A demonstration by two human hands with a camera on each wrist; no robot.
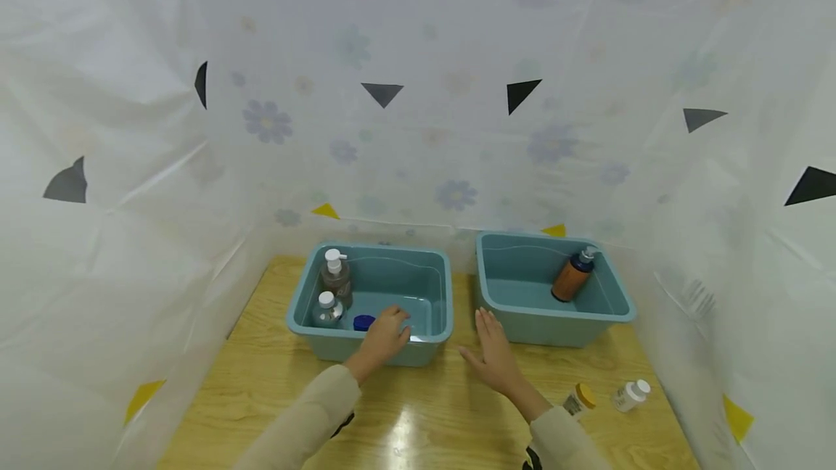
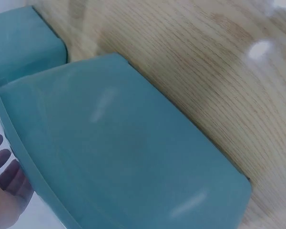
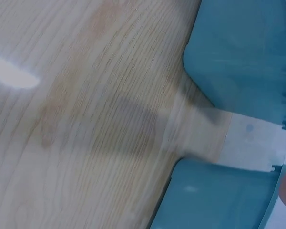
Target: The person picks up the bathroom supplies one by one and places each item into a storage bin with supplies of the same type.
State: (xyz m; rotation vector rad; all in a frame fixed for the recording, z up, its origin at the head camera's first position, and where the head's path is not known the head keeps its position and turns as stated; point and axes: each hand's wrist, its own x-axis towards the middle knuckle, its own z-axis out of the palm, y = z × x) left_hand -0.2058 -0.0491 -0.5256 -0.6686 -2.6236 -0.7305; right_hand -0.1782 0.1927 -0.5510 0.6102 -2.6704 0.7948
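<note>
My left hand (image 1: 384,336) reaches over the front rim of the left blue-green bin (image 1: 427,355), its fingers loosely bent with nothing seen in them. Just left of that hand, inside the bin, is a dark blue lid (image 1: 363,322); what lies below it is hidden by the front wall. A pump bottle (image 1: 336,281) and a white-capped clear bottle (image 1: 327,312) stand at the bin's left end. My right hand (image 1: 495,357) is held with straight fingers at the front left corner of the right bin (image 1: 555,332); whether it touches the rim I cannot tell.
An amber pump bottle (image 1: 572,278) leans in the right bin. On the wooden table (image 1: 405,412), near my right forearm, are an orange-capped bottle (image 1: 580,400) and a white-capped bottle (image 1: 630,395). Pale plastic sheeting (image 1: 418,151) surrounds the table at the back and sides.
</note>
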